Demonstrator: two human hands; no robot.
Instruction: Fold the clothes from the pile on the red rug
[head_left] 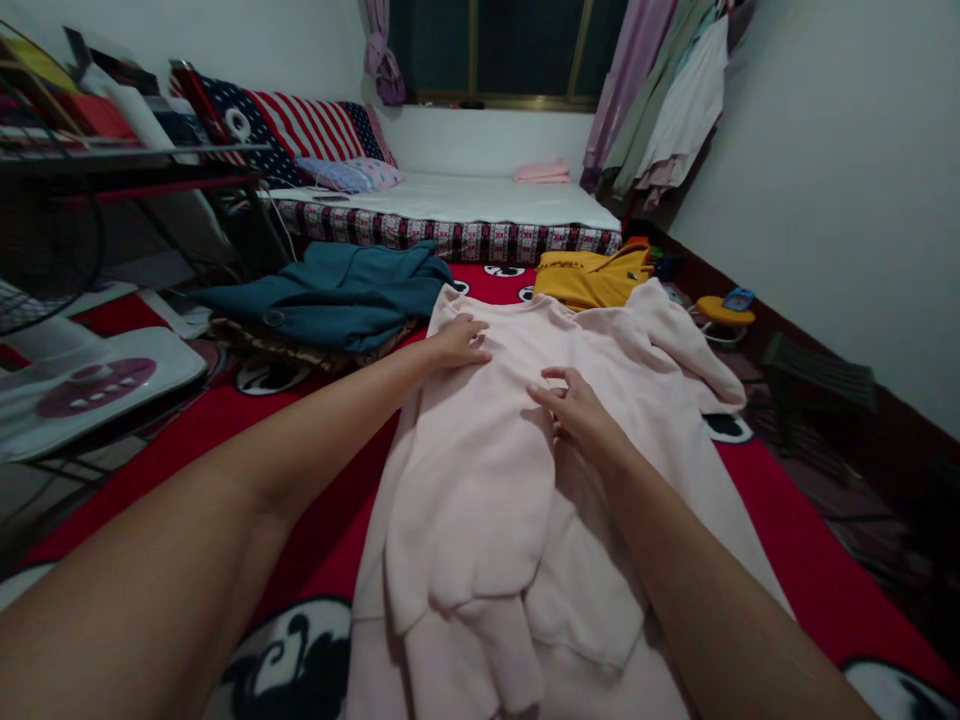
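A pale pink long-sleeved garment [487,450] lies spread out in front of me, its neckline at the far end. One sleeve is folded inward and runs down over the body toward me. The other sleeve sticks out to the right, bent near its end. My left hand [457,343] rests on the left shoulder area with its fingers apart. Over the middle of the garment, beside the folded sleeve's edge, is my right hand [576,405]. Its fingers are curved, with the thumb and forefinger apart and no cloth visible between them.
The garment lies on a red patterned blanket [322,520]. Folded teal clothing [352,290] is at the far left, a mustard-yellow garment [589,278] at the far right. A white folding chair [97,390] stands left, a dark green stool [817,375] right. Beyond is a bed [465,200].
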